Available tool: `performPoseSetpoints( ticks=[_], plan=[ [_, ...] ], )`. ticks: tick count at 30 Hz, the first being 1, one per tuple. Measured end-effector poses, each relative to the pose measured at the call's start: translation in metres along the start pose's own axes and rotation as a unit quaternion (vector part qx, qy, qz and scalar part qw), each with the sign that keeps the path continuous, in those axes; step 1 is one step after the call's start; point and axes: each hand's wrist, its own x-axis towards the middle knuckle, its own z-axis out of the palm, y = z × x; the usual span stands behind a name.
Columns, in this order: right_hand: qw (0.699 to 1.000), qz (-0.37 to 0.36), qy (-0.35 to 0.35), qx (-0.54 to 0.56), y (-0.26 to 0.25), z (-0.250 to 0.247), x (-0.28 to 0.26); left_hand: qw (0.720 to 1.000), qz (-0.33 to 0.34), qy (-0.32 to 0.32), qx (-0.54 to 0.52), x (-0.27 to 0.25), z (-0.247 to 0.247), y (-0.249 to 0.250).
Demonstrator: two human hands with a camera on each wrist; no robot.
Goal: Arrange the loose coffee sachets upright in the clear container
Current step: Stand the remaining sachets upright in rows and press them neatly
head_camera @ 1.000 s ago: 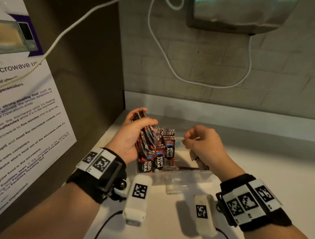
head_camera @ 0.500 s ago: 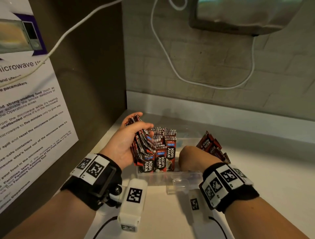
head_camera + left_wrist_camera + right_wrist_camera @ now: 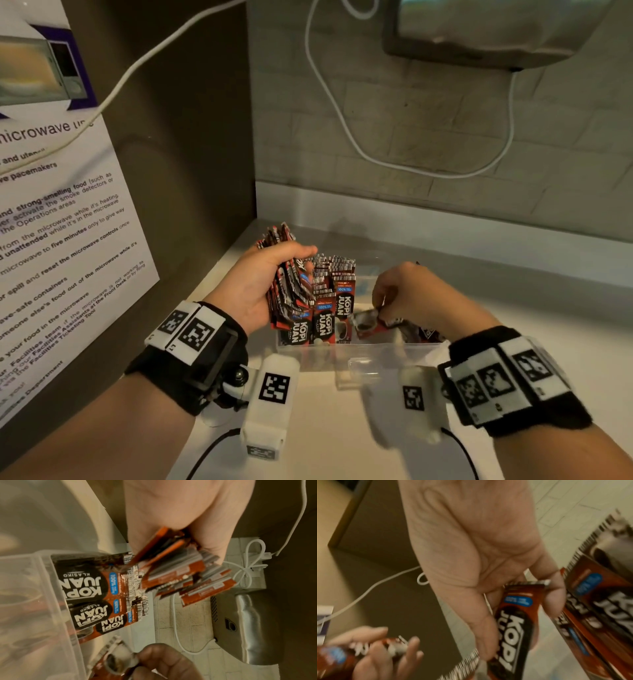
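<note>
Several sachets lie low in the right part of the clear container (image 3: 363, 353), and the right hand (image 3: 418, 298) and the container's cloudy front wall cover most of them, so their number cannot be made out. The right wrist view is smeared with motion; its lettering reads only in part. The left wrist view shows the container wall as a pale blur at its left edge, and the right hand's fingertips (image 3: 159, 660) enter dark and out of focus at the bottom.

The left hand (image 3: 260, 284) is raised at the container's left end, palm turned inward, fingers and thumb wrapped round a thick bundle of sachets (image 3: 291, 291) whose top ends fan out above the fingers. The bundle's lower ends reach down to the container's left side, just beside the upright row of sachets (image 3: 334, 301) that stands inside with the KOPI JUAN labels facing the camera.

The right hand is bent downward over the middle of the container, knuckles up, thumb and fingers pinching a single sachet (image 3: 368, 322) by one end. That sachet lies tilted, nearly flat, close to the right of the upright row; whether it touches the row cannot be told. In the right wrist view the same sachet (image 3: 515, 616) runs between thumb and fingers.

The container sits on a white counter (image 3: 342, 445) near the corner, below a white cable (image 3: 342, 126) on the tiled wall.
</note>
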Motion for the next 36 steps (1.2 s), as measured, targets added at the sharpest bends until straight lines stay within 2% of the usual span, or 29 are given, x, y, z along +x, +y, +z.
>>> performPoseSetpoints(
  ticks=[4, 8, 10, 12, 15, 17, 18, 19, 21, 24, 27, 29, 31, 33, 36],
  plan=[
    [0.980, -0.024, 0.033, 0.197, 0.000, -0.019, -0.015, 0.992, -0.081, -0.080, 0.061, -0.005, 0.008, -0.002],
    [0.965, -0.071, 0.024, 0.250, -0.006, -0.027, -0.019, 0.972, -0.130, -0.156, 0.115, -0.011, 0.018, -0.006],
    [0.954, -0.083, 0.060, 0.283, -0.008, -0.029, -0.017, 0.966, -0.129, -0.170, 0.144, -0.013, 0.021, -0.007],
    [0.916, -0.054, 0.140, 0.372, -0.008, -0.028, -0.012, 0.965, -0.125, -0.172, 0.151, -0.013, 0.021, -0.006],
    [0.826, -0.004, 0.218, 0.520, -0.010, -0.020, -0.006, 0.968, -0.117, -0.169, 0.144, -0.014, 0.023, -0.005],
    [0.764, 0.015, 0.217, 0.607, -0.013, -0.011, -0.004, 0.973, -0.103, -0.160, 0.128, -0.014, 0.025, -0.007],
    [0.741, 0.024, 0.200, 0.641, -0.015, -0.006, -0.004, 0.976, -0.097, -0.153, 0.119, -0.015, 0.026, -0.007],
    [0.731, 0.033, 0.182, 0.657, -0.016, -0.002, -0.004, 0.979, -0.093, -0.145, 0.112, -0.014, 0.026, -0.008],
    [0.739, 0.046, 0.176, 0.649, -0.015, 0.003, -0.003, 0.982, -0.092, -0.130, 0.106, -0.014, 0.025, -0.009],
    [0.765, 0.056, 0.226, 0.601, -0.010, 0.003, 0.000, 0.990, -0.084, -0.095, 0.062, -0.011, 0.018, -0.006],
    [0.835, 0.084, 0.214, 0.499, 0.000, 0.011, 0.003, 0.998, -0.035, -0.041, -0.014, -0.004, 0.009, 0.005],
    [0.894, 0.105, 0.160, 0.406, 0.003, 0.021, 0.006, 0.999, -0.002, -0.013, -0.041, -0.001, 0.004, 0.012],
    [0.929, 0.117, 0.100, 0.338, 0.001, 0.033, 0.010, 0.999, 0.020, 0.008, -0.042, 0.001, 0.000, 0.017],
    [0.941, 0.119, 0.076, 0.308, -0.002, 0.042, 0.016, 0.998, 0.032, 0.019, -0.044, 0.001, -0.002, 0.020],
    [0.952, 0.103, 0.097, 0.272, -0.008, 0.049, 0.023, 0.998, 0.038, 0.027, -0.046, 0.002, -0.005, 0.019]
  ],
)
